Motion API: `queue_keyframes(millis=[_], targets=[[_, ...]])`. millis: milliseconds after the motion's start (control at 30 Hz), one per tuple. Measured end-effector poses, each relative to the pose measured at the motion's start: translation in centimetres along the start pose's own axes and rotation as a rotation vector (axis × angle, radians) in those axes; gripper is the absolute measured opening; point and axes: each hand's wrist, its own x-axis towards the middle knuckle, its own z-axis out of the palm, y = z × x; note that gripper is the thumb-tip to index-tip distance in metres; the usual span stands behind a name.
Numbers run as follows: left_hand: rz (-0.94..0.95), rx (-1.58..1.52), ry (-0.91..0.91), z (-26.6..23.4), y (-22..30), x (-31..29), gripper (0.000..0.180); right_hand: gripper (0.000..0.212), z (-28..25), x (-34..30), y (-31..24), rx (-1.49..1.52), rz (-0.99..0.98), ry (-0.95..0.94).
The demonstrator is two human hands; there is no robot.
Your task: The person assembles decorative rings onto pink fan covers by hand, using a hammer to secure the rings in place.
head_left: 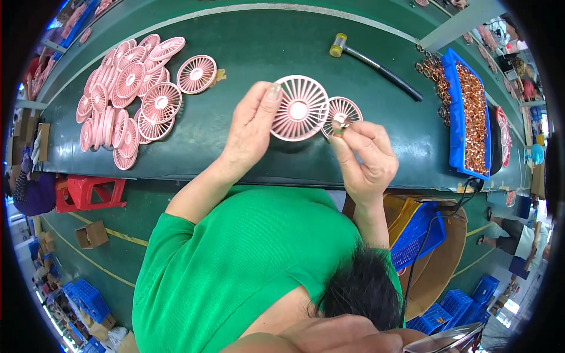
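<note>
The left hand pinches the rim of the large pink fan grille, thumb and fingers clamped on its left edge. The right hand, just right of the grille, has its fingertips closed on a small metal part held against the smaller grille. Risk: the small part may slip and drop off the green table's near edge, which lies just below the grille. Open surface lies above the grille; the grille pile sits well left, the hammer and blue tray to the right.
</note>
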Motion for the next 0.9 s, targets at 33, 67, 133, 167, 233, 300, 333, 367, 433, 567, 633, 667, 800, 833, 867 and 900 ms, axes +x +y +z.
queue_keyframes(millis=[33,67,133,167,233,300,333,367,433,567,633,667,800,833,867,900], targets=[[-0.005,-0.015,-0.003,0.5,0.1,-0.1,0.029,0.021,0.2,0.1,-0.5,0.014,0.007,0.008],[-0.009,-0.031,-0.01,0.8,0.1,-0.1,0.029,0.022,0.5,0.1,-0.7,0.021,0.005,-0.001],[-0.019,0.012,-0.025,1.1,0.7,-0.4,0.029,0.021,0.9,0.2,-0.6,-0.01,-0.067,-0.001],[-0.026,0.008,-0.028,1.3,0.9,-0.6,0.028,0.021,1.0,0.4,-0.5,-0.01,-0.066,0.002],[-0.033,-0.018,-0.045,1.5,0.9,-0.8,0.028,0.019,1.1,0.6,-0.6,-0.153,-0.191,-0.029],[-0.02,-0.016,-0.042,1.8,0.8,-0.9,0.028,0.02,1.3,0.9,-0.4,-0.195,-0.212,-0.057],[-0.006,0.012,-0.053,1.7,0.9,-1.0,0.028,0.021,1.4,1.0,-0.3,-0.239,-0.23,-0.088],[-0.008,0.013,-0.046,1.7,0.9,-1.0,0.028,0.021,1.4,1.0,-0.2,-0.233,-0.231,-0.092],[-0.015,0.062,-0.071,1.7,1.0,-0.8,0.028,0.023,1.3,1.2,-0.3,-0.307,-0.21,-0.23],[-0.076,-0.008,-0.108,1.3,0.9,-0.3,0.029,0.025,1.1,2.0,-0.3,-0.344,-0.227,-0.378],[-0.059,0.01,-0.135,1.0,0.6,-0.4,0.03,0.022,1.0,2.4,-0.4,-0.322,-0.219,-0.49],[-0.101,-0.08,-0.123,1.0,0.9,-0.7,0.03,0.022,0.9,2.4,-0.4,-0.297,-0.246,-0.495],[-0.081,-0.142,-0.066,0.9,-0.4,-0.5,0.029,0.026,2.3,2.5,-1.0,-0.137,-0.016,-0.372],[0.137,0.025,-0.199,0.9,1.9,0.1,0.029,0.031,2.1,1.9,-0.4,-0.268,-0.082,-0.35],[-0.086,-0.038,-0.449,0.1,0.5,0.2,0.034,0.031,1.1,1.8,-1.2,-0.305,-0.124,-0.393],[0.024,-0.422,-0.389,1.2,0.2,-0.4,0.029,0.027,0.4,1.6,-1.9,-0.393,-0.141,-0.443]])
